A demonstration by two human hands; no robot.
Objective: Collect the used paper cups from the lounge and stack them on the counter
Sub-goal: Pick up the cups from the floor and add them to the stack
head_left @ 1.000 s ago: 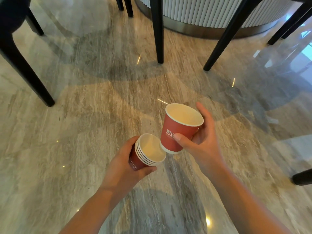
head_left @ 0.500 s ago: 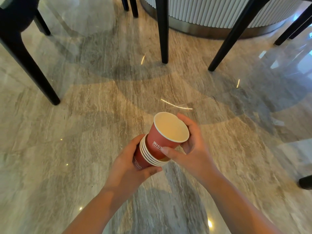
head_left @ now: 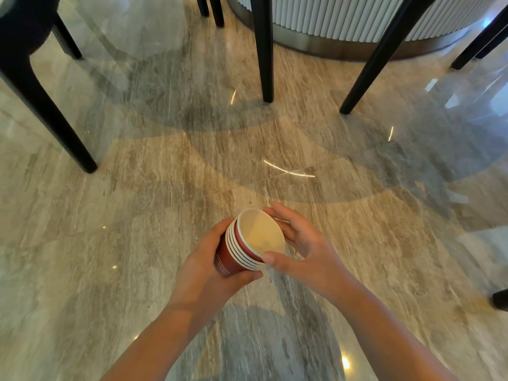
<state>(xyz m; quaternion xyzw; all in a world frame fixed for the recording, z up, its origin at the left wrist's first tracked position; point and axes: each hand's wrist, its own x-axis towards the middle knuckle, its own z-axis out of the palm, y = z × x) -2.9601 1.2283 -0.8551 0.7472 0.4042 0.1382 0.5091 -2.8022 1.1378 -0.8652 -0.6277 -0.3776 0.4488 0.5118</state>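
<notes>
**Nested red cups held over veined stone floor**

Stack of cups [head_left: 242, 251]: thin red paper, white rolled rims, tapered round walls, nested one inside the next and tilted with the mouths up and to the right. Four white rims banded close together at the lower part, a fifth, the top cup [head_left: 259, 235], seated inside them with a narrow strip of its red wall still showing. Pale, matte, cream interior; small white lettering on the outermost wall, too small to read in full.

Left hand [head_left: 203, 273]: grip closed around the lower wall of the stack, thumb across the underside, fingers wrapped behind. Right hand [head_left: 299, 243]: grip loosely spread at the top cup's rim, thumb tip touching the near edge, fingertips resting along the far edge, palm clear of the paper. Both forearms bare, entering from the bottom edge.

Stack held in the air, low centre of view, above the floor [head_left: 137, 215], touching nothing but the hands. Floor of polished stone, beige and grey in long streaked veins, glossy enough to carry light glints and soft reflections.

Black chair legs [head_left: 265, 50], slim, straight and splayed, standing ahead and to the left; another dark foot at the right edge. Curved base [head_left: 343, 20] of white vertical ribbing over a brushed metal band at top. Broad open floor between hands and legs, and on both sides.
</notes>
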